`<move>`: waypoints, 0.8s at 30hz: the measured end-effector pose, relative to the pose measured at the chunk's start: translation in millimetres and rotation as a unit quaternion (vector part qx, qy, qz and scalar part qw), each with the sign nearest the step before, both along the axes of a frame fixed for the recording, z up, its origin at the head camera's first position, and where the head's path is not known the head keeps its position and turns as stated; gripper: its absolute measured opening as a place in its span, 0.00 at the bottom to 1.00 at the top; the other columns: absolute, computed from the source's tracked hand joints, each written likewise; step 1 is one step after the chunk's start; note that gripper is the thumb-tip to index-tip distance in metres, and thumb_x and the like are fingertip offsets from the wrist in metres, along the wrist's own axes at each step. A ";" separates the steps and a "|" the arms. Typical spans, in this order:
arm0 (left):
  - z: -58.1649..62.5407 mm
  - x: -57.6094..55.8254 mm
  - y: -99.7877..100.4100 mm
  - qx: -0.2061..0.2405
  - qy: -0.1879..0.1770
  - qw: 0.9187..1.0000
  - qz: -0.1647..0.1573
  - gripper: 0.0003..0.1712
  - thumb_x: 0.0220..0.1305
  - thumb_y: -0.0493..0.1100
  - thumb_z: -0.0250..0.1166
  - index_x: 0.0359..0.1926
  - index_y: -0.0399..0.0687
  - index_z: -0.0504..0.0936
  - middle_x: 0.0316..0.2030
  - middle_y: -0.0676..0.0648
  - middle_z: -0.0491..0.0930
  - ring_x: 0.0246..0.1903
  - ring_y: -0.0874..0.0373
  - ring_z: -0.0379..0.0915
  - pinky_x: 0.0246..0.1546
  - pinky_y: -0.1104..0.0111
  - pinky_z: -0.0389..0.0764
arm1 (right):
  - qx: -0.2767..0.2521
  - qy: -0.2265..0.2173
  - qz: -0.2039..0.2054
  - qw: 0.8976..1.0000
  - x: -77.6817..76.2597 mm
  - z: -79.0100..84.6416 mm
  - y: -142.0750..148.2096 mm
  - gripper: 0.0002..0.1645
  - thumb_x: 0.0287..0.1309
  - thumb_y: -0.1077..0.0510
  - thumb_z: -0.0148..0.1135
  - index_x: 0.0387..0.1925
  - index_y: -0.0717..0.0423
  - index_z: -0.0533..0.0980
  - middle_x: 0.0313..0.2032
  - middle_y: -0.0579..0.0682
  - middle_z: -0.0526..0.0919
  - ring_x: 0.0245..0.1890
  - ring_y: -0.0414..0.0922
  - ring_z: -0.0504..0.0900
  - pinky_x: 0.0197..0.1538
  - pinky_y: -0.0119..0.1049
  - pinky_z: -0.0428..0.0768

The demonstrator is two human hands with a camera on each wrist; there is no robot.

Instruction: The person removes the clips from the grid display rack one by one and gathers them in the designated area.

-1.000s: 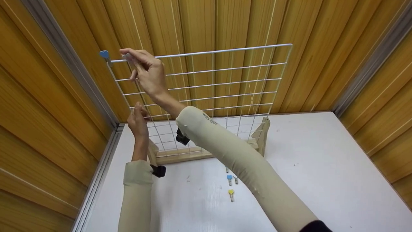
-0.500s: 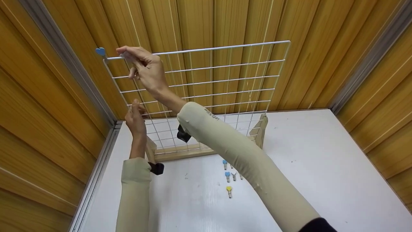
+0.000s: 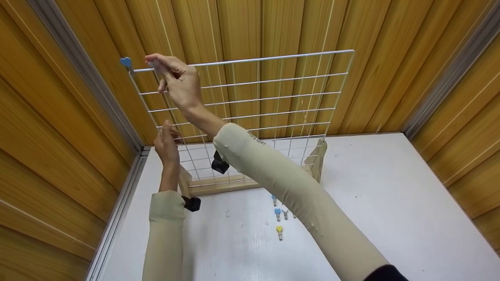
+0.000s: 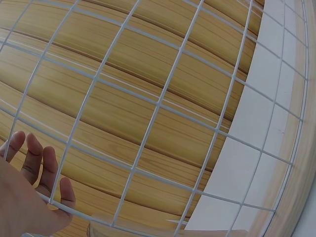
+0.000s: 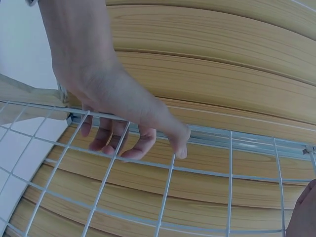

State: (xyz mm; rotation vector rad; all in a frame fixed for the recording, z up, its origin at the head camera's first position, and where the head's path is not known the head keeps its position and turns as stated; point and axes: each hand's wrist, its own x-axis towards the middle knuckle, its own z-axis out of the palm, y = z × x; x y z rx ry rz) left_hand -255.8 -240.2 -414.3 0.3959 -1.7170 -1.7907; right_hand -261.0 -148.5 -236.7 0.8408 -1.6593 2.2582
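Observation:
A white wire grid panel (image 3: 269, 81) stands tilted in a wooden base (image 3: 222, 188). My left hand (image 3: 167, 145) grips the panel's left edge wire; in the left wrist view its fingers (image 4: 48, 170) curl behind the wires. Higher up, my right hand (image 3: 181, 84) is at the top bar near the left corner, pinching a small pale clip (image 3: 151, 64) mostly hidden by its fingers. A blue heart clip (image 3: 125, 62) sits on the top left corner, just left of that hand. In the right wrist view only a bit of the right hand (image 5: 303, 212) shows.
On the white table (image 3: 371, 218) lie several small clips: a yellow heart clip (image 3: 279, 232), a blue heart clip (image 3: 277, 214) and a grey-looking one (image 3: 285, 214), some partly behind the right sleeve (image 3: 281, 187). Wood-patterned walls (image 3: 441, 86) stand behind and at both sides.
Both hands keep their places on the panel. The whole view shifts slightly with the head, and more of the clips on the table show beside the right sleeve than a second ago.

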 end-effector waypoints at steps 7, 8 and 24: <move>0.3 -1.9 0.4 -0.006 0.010 1.000 -0.007 0.23 0.74 0.60 0.52 0.26 0.54 0.74 0.21 0.58 0.72 0.26 0.56 0.73 0.32 0.68 0.76 | -0.060 -0.093 0.016 0.994 5.7 12.0 -0.1 0.17 0.71 0.63 0.57 0.56 0.64 0.81 0.49 0.60 0.88 0.14 0.35 0.68 0.22 0.27 0.69; 0.2 -1.8 0.5 -0.007 0.009 1.000 -0.009 0.23 0.74 0.60 0.52 0.26 0.54 0.74 0.22 0.58 0.72 0.26 0.57 0.73 0.33 0.68 0.76 | -0.063 -0.099 0.022 0.993 6.5 12.5 1.6 0.17 0.71 0.63 0.56 0.57 0.64 0.81 0.50 0.61 0.88 0.13 0.35 0.68 0.22 0.27 0.69; -3.5 4.6 -9.0 -0.019 0.000 1.000 0.014 0.22 0.75 0.60 0.51 0.24 0.57 0.72 0.25 0.54 0.73 0.25 0.64 0.70 0.31 0.71 0.73 | 0.019 -0.038 0.039 0.998 20.0 -37.9 62.3 0.16 0.73 0.66 0.55 0.56 0.71 0.79 0.48 0.68 0.86 0.13 0.34 0.67 0.20 0.26 0.66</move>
